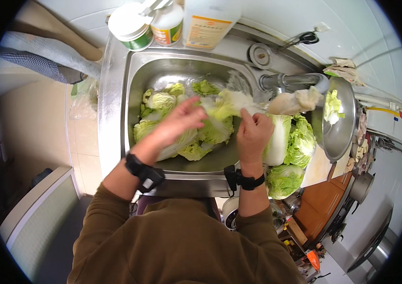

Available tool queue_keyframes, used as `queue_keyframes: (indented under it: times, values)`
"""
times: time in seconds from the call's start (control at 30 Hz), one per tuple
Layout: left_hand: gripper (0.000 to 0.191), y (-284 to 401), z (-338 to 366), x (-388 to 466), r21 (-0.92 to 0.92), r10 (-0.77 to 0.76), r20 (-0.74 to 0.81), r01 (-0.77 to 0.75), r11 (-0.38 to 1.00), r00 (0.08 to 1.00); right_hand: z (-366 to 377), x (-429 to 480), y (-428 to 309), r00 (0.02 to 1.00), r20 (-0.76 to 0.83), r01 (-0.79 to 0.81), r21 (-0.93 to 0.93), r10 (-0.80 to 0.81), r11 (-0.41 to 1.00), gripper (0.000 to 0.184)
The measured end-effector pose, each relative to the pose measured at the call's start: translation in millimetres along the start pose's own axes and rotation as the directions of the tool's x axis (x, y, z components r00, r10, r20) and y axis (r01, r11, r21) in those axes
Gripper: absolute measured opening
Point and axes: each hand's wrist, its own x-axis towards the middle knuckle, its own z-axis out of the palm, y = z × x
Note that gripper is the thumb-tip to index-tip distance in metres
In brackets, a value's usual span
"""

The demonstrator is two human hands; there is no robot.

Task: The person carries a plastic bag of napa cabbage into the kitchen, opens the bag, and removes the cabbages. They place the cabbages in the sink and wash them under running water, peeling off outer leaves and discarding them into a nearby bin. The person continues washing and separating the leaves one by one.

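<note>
My right hand (255,129) pinches a napa cabbage leaf (234,102) at the right side of the sink, close to where water falls. Over the middle of the sink, my left hand (186,117) is blurred, its fingers apart and nothing clearly held in them. Below both hands, several napa cabbage pieces and leaves (160,102) lie in the stainless steel sink (222,156). The faucet (282,81) ends in a wrapped pale cloth (293,101). Beside the sink on the right sit more napa cabbage pieces (298,142), partly behind my right hand.
A metal bowl (343,131) holding a leaf stands right of the faucet, near a cutting board (317,165). Along the back rim are a white tub (130,25), a bottle (167,25), a large jug (206,30), a sink strainer (260,56) and scissors (307,38).
</note>
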Motion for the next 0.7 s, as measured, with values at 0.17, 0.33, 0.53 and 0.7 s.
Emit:
queue_keyframes:
  times: [0.17, 0.33, 0.53, 0.7]
  values:
    - [0.047, -24, 84, 34, -0.467, -0.053, 0.011, 0.052, 0.883, 0.999, -9, -21, 3, 1.000, -0.024, 0.013, 0.114, -0.010, 0.993, 0.027]
    - [0.025, -33, 88, 45, -0.451, 0.021, -0.057, -0.044, 0.892, 0.998, 2, -33, 0, 1.000, 0.001, -0.015, 0.094, 0.015, 0.995, 0.032]
    - [0.022, -37, 80, 50, -0.459, 0.045, -0.159, -0.114, 0.881, 0.986, 10, -31, -1, 0.930, 0.361, -0.135, 0.172, 0.065, 0.976, 0.031]
    - [0.030, -34, 66, 59, -0.414, -0.026, -0.048, 0.004, 0.910, 0.999, 16, -36, 15, 0.882, 0.466, -0.138, 0.407, -0.075, 0.903, 0.021]
